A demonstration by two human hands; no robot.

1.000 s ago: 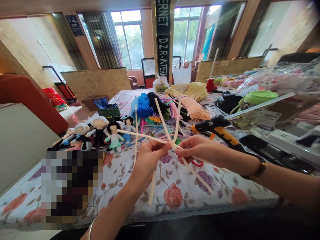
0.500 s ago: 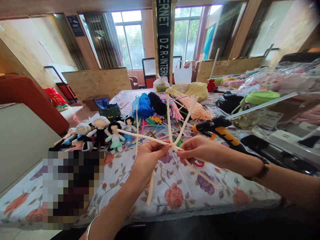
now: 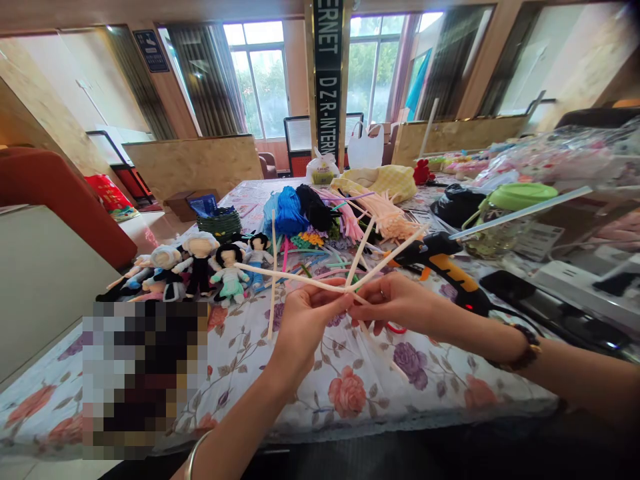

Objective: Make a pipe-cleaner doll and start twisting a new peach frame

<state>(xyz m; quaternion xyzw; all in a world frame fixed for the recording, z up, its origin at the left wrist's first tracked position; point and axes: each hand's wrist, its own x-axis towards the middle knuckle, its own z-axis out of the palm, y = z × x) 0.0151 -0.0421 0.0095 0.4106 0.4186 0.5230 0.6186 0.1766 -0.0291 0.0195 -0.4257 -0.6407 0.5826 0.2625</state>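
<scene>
Several cream pipe cleaners (image 3: 287,274) cross at one spot in front of me, their free ends fanning out to the left, up and to the right. My left hand (image 3: 309,319) pinches them at the crossing between thumb and fingers. From the other side my right hand (image 3: 387,299) also pinches them, its fingertips nearly touching the left thumb. The fingers cover most of the joint. One more cream pipe cleaner (image 3: 273,300) stands out as a near-vertical strip left of my left hand. Below my right hand, a blurred stem end shows.
A glue gun (image 3: 445,257) with a long glue stick is to the right, by a green-lidded jar (image 3: 515,207). Small dolls (image 3: 200,260) are grouped at left. Bundles of blue pipe cleaners (image 3: 286,210) and other colours lie behind, on the flowered tablecloth (image 3: 350,393).
The two upper stems have swung to the right and lean lower. My left hand has shifted slightly right, and the stem end that hung below it is out of sight.
</scene>
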